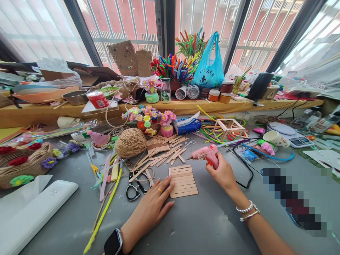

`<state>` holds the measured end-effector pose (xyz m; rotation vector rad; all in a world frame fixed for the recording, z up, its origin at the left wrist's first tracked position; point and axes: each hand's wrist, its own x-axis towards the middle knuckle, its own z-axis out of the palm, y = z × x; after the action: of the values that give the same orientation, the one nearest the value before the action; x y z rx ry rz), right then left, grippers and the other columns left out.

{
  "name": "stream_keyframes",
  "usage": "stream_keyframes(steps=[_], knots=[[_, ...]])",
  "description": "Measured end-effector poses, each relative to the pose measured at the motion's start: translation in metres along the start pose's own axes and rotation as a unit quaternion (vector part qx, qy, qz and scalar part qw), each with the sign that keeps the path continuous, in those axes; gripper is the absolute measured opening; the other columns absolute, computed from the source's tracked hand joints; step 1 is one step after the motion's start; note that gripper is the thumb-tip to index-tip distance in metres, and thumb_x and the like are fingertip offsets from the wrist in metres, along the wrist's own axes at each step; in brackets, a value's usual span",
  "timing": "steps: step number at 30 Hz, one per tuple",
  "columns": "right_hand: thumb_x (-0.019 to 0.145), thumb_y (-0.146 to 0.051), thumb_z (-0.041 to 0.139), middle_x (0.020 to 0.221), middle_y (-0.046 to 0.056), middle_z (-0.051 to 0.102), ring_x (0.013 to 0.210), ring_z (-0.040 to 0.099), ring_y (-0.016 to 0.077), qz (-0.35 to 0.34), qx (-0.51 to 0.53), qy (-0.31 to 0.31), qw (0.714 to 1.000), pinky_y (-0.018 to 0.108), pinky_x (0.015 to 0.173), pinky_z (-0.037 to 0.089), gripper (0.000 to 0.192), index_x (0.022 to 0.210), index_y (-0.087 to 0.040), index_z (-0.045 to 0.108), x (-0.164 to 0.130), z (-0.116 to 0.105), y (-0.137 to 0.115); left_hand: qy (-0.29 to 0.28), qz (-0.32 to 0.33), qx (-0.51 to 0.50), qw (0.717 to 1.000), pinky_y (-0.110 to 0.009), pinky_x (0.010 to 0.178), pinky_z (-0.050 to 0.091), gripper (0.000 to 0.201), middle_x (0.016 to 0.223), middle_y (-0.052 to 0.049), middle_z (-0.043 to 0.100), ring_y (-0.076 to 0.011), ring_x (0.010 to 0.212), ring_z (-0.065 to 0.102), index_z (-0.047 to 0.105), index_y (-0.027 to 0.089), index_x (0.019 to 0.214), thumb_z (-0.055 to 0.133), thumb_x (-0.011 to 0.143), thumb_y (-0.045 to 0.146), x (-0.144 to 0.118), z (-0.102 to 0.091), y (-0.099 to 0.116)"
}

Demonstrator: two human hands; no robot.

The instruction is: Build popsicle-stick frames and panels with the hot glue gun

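Note:
My right hand (222, 173) grips a pink glue gun (205, 154), its nozzle pointing left over the grey table. My left hand (154, 205) lies flat, fingertips touching the left edge of a panel of popsicle sticks (183, 181) laid side by side. The panel rests between both hands. Loose popsicle sticks (164, 152) are scattered just behind it, and black-handled scissors (136, 187) lie left of my left hand.
A ball of jute twine (130, 142), a stick-frame cube (228, 129), small scissors (189, 142), pipe cleaners, a paper cup (276, 139), a scale (289, 134) and a white box (32, 212) crowd the table. The glue gun's black cord (247, 170) loops right. A wooden shelf (186, 105) holds jars and crafts.

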<state>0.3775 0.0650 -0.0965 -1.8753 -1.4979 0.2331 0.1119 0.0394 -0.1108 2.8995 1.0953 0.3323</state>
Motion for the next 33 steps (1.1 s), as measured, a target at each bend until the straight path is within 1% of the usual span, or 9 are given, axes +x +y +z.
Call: stream_keyframes(steps=[2,5,8,14,21,24,27,30,33], knots=[[0.065,-0.037,0.048,0.059,-0.001,0.052,0.049,0.047,0.0153,0.003,-0.01,-0.004,1.0,0.025,0.047,0.035,0.026,0.082,-0.019,0.045,0.0,0.002,0.0,0.005,-0.001,-0.004,1.0,-0.04,0.099,0.033,0.046,0.135,-0.008,0.035,-0.0212,0.121,0.035,0.031,0.021,0.13,0.037,0.086,0.035,0.0,0.0,0.0],[0.064,-0.044,0.049,0.058,-0.001,0.052,0.047,0.046,0.0156,0.01,-0.018,0.001,1.0,0.025,0.045,0.033,0.031,0.081,-0.019,0.045,0.0,0.002,-0.002,0.001,-0.001,0.002,1.0,-0.041,0.098,0.033,0.047,0.135,-0.009,0.034,-0.0217,0.121,0.035,0.03,0.02,0.13,0.037,0.086,0.035,-0.001,0.001,0.0],[0.067,-0.048,0.048,0.058,0.001,0.054,0.047,0.047,0.0154,-0.006,-0.008,-0.008,1.0,0.024,0.044,0.032,0.031,0.077,-0.019,0.046,0.0,0.002,-0.004,-0.005,0.002,0.009,1.0,-0.041,0.098,0.033,0.047,0.135,-0.009,0.034,-0.0217,0.121,0.036,0.029,0.02,0.13,0.036,0.087,0.035,-0.001,0.002,-0.001],[0.075,-0.041,0.044,0.054,-0.001,0.052,0.046,0.044,0.0133,-0.049,0.018,-0.021,0.998,0.023,0.046,0.031,0.022,0.068,-0.02,0.044,-0.004,0.007,-0.007,0.0,0.006,0.027,1.0,-0.041,0.097,0.035,0.048,0.136,-0.009,0.033,-0.0216,0.12,0.036,0.027,0.02,0.131,0.036,0.087,0.036,-0.002,0.005,-0.003],[0.077,-0.033,0.043,0.053,-0.002,0.053,0.045,0.048,0.0126,-0.055,0.068,-0.069,0.994,0.022,0.045,0.033,0.016,0.068,-0.021,0.044,-0.009,0.007,-0.015,-0.005,0.008,0.031,0.999,-0.042,0.096,0.035,0.048,0.135,-0.01,0.033,-0.0223,0.121,0.036,0.028,0.019,0.131,0.035,0.087,0.036,-0.003,0.005,-0.003],[0.077,-0.034,0.044,0.05,-0.003,0.052,0.043,0.046,0.0115,-0.074,0.077,-0.066,0.992,0.021,0.044,0.032,0.016,0.068,-0.02,0.044,-0.013,0.006,-0.027,-0.005,0.008,0.034,0.999,-0.042,0.096,0.035,0.048,0.135,-0.011,0.033,-0.0222,0.121,0.036,0.028,0.018,0.131,0.035,0.087,0.036,-0.002,0.005,-0.003],[0.076,-0.033,0.046,0.05,-0.004,0.05,0.043,0.044,0.0108,-0.118,0.084,-0.058,0.988,0.021,0.043,0.03,0.016,0.068,-0.019,0.046,-0.017,0.007,-0.046,0.001,0.01,0.032,0.999,-0.043,0.096,0.035,0.048,0.135,-0.01,0.034,-0.0221,0.121,0.036,0.028,0.018,0.131,0.036,0.087,0.035,-0.001,0.004,-0.003],[0.076,-0.029,0.049,0.056,-0.002,0.054,0.047,0.047,0.0109,-0.161,0.105,-0.071,0.979,0.021,0.045,0.031,0.011,0.074,-0.018,0.049,-0.021,0.01,-0.067,0.011,0.012,0.026,1.0,-0.042,0.096,0.035,0.048,0.134,-0.01,0.035,-0.0221,0.12,0.036,0.03,0.019,0.13,0.038,0.086,0.034,-0.001,0.003,-0.002],[0.077,-0.029,0.051,0.063,0.0,0.057,0.052,0.049,0.0122,-0.186,0.123,-0.083,0.971,0.021,0.047,0.033,0.013,0.081,-0.017,0.05,-0.022,0.013,-0.085,0.023,0.01,0.016,1.0,-0.043,0.095,0.036,0.046,0.131,-0.01,0.04,-0.0229,0.119,0.039,0.033,0.019,0.129,0.04,0.085,0.033,-0.001,0.001,-0.002]])
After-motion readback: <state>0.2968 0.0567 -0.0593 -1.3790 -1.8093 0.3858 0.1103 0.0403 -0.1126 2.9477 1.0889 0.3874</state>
